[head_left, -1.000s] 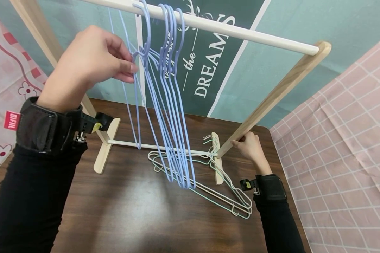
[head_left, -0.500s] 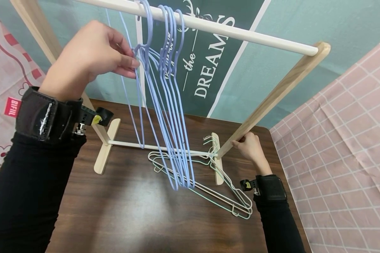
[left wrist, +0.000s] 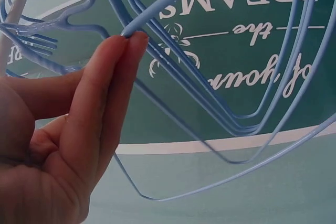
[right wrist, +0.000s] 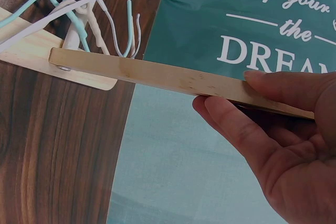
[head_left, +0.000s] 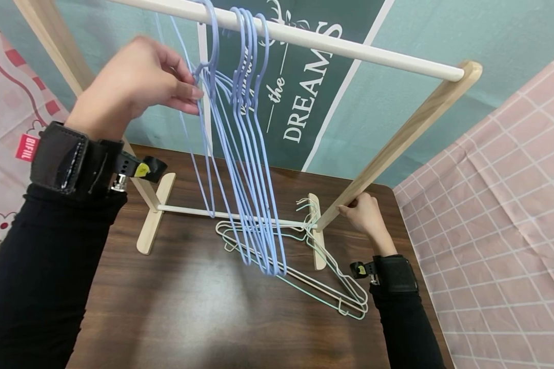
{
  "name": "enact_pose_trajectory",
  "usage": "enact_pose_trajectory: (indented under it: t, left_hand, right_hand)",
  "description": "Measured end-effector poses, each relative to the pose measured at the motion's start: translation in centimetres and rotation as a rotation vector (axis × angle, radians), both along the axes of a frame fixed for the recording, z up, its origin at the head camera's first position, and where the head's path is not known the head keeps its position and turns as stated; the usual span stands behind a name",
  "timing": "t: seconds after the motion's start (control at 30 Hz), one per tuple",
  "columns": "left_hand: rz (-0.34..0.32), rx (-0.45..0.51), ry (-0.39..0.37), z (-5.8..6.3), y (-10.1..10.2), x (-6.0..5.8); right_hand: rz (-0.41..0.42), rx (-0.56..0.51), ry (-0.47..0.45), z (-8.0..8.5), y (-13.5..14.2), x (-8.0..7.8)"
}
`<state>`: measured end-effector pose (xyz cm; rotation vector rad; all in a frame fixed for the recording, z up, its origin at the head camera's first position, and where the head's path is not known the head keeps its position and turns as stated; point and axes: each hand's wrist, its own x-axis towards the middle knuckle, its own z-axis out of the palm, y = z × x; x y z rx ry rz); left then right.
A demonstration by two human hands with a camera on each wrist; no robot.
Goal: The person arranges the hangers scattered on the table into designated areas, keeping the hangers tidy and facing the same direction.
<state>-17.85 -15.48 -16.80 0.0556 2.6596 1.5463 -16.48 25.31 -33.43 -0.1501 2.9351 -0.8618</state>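
blue hangers (head_left: pixel 249 123) hang from the white rail (head_left: pixel 351 47), above the table (head_left: pixel 189 318).

head view: the frames stand crosswise to the rail, near ends sloping down toward the table's front edge. the left hand (head_left: pixel 152 77) is the nearer one; it pinches one frame below its hook, at the left side of the cluster. the right hand (head_left: pixel 364 212) sits well apart, low on the right wooden post (head_left: pixel 406 125), near the table's back right corner. pale hangers (head_left: pixel 365 298) lie on the table, overlapping the post's foot (head_left: pixel 320 259).

left wrist view: fingertips (left wrist: pixel 137 40) meet at a blue bar, with a narrow grip; the thumb's exact contact cannot be told. the other blue frames extend beyond the fingertips.

right wrist view: the right hand grips the post, thumb on one side and fingers opposite. no blue hanger is within its grip.
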Motion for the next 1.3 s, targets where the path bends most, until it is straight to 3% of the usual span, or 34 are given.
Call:
enact_pose_trajectory:
  t: [0.6,1.07,1.3]
  left_hand:
    - [0.005,0.063,-0.04,0.3,1.1,-0.2]
    - [-0.013,-0.027,-0.008,0.5,2.1,0.3]
    - [-0.029,0.042,-0.06,0.4,2.2,0.3]
  right_hand:
    - [-0.008,0.008,-0.007,0.1,0.0,0.1]
    - [-0.014,0.005,-0.011,0.1,0.0,0.1]
    - [-0.007,0.008,-0.008,0.2,-0.1,0.0]
